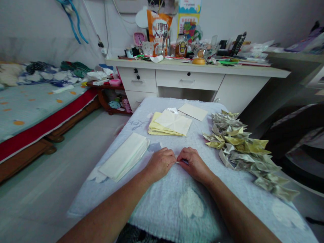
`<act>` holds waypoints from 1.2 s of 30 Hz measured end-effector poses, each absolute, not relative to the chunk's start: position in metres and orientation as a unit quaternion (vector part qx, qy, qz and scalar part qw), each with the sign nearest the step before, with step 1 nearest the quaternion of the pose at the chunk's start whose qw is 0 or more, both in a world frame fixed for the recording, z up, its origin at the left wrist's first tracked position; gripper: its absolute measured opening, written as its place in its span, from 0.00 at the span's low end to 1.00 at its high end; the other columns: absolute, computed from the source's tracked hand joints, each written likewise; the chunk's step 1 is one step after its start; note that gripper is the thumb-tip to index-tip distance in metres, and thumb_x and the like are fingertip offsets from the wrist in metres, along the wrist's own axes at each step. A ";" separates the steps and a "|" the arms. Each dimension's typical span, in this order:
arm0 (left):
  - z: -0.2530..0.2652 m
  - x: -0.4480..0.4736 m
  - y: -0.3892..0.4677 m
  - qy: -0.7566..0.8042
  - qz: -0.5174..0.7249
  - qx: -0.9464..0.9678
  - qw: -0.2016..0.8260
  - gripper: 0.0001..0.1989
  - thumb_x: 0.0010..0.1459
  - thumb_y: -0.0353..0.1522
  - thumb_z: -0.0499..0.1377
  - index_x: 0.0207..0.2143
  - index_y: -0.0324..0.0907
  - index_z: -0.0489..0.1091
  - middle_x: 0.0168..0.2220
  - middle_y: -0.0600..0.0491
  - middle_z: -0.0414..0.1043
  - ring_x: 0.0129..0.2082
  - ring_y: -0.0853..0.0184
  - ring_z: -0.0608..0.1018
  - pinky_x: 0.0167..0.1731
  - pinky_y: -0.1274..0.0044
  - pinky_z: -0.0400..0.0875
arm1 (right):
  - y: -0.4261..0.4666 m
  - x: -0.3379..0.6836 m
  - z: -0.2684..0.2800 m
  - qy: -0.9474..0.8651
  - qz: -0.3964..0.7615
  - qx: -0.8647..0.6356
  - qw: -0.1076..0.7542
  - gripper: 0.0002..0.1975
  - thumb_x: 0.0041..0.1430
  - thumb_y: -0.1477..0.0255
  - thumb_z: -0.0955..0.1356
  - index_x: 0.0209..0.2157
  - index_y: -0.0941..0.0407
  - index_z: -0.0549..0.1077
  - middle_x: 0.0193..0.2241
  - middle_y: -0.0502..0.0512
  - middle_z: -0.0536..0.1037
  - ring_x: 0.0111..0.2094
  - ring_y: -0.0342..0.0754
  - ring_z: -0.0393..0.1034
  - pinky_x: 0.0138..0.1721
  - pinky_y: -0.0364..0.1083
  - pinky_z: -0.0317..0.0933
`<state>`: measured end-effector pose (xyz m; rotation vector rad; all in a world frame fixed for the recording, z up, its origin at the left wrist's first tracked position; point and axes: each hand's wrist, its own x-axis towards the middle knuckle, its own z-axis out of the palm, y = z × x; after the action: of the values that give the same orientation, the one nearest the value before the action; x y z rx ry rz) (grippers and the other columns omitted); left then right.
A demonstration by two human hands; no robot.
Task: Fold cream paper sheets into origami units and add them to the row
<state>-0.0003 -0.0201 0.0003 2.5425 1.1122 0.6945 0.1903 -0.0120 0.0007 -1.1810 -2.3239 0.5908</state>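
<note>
My left hand [162, 162] and my right hand [192, 163] meet over the middle of the cloth-covered table, fingers closed in a pinch. Between the fingertips a small piece of pale paper [177, 162] shows; most of it is hidden by my fingers. Left of my left hand lies a stack of long folded white paper [124, 156]. Beyond the hands is a pile of yellow paper sheets [162, 130] with a creased white sheet [174, 122] on top. To the right of my right hand stand rows of folded paper pieces [240, 145], silver-grey and gold, with pointed ends.
A flat cream card [193, 111] lies at the table's far side. Behind stands a white desk [187, 79] crowded with a jar [181, 46], an orange bag [158, 32] and other items. A bed [37, 104] is at left, a dark wheel-like shape [298, 168] at right.
</note>
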 end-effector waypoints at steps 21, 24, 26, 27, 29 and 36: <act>0.000 0.003 -0.013 0.495 0.267 0.792 0.239 0.05 0.54 0.32 0.61 0.26 0.41 0.73 0.30 0.54 0.70 0.35 0.66 0.71 0.41 0.73 0.62 | -0.009 0.193 0.004 -0.816 0.226 -0.484 0.220 0.03 0.58 0.72 0.69 0.30 0.55 0.75 0.33 0.53 0.71 0.38 0.48 0.63 0.42 0.49 0.53; 0.001 0.004 -0.013 0.510 0.254 0.790 0.228 0.06 0.54 0.33 0.60 0.26 0.42 0.73 0.30 0.54 0.70 0.36 0.66 0.71 0.42 0.72 0.61 | -0.011 0.189 0.005 -0.808 0.214 -0.508 0.207 0.05 0.59 0.72 0.67 0.31 0.55 0.75 0.34 0.54 0.70 0.39 0.49 0.61 0.42 0.49 0.52; 0.002 0.005 -0.014 0.522 0.242 0.788 0.220 0.07 0.55 0.33 0.59 0.26 0.42 0.73 0.30 0.54 0.70 0.37 0.65 0.71 0.42 0.72 0.60 | -0.012 0.186 0.005 -0.804 0.202 -0.522 0.200 0.06 0.60 0.71 0.66 0.31 0.55 0.74 0.35 0.54 0.70 0.40 0.49 0.60 0.42 0.49 0.52; 0.003 0.006 -0.014 0.529 0.236 0.786 0.215 0.07 0.55 0.33 0.59 0.26 0.42 0.72 0.31 0.54 0.70 0.38 0.65 0.71 0.42 0.71 0.60 | -0.012 0.184 0.005 -0.803 0.196 -0.529 0.195 0.06 0.60 0.71 0.66 0.31 0.55 0.74 0.35 0.54 0.69 0.40 0.49 0.60 0.42 0.50 0.51; 0.004 0.008 -0.015 0.546 0.226 0.781 0.201 0.07 0.55 0.33 0.58 0.26 0.42 0.71 0.31 0.54 0.69 0.39 0.64 0.70 0.42 0.71 0.58 | -0.013 0.182 0.005 -0.799 0.183 -0.542 0.184 0.06 0.60 0.71 0.66 0.31 0.55 0.74 0.36 0.54 0.69 0.40 0.50 0.59 0.41 0.50 0.51; 0.006 0.013 -0.018 0.598 0.188 0.759 0.175 0.06 0.54 0.36 0.59 0.27 0.44 0.71 0.35 0.52 0.68 0.42 0.60 0.67 0.40 0.69 0.56 | -0.012 0.179 0.003 -0.796 0.153 -0.560 0.171 0.06 0.60 0.71 0.66 0.30 0.54 0.73 0.37 0.56 0.69 0.41 0.52 0.59 0.41 0.51 0.51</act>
<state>0.0134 -0.0177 0.0061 2.1502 1.6955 0.5332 0.1791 -0.0122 0.0028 -1.5895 -2.2602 0.4346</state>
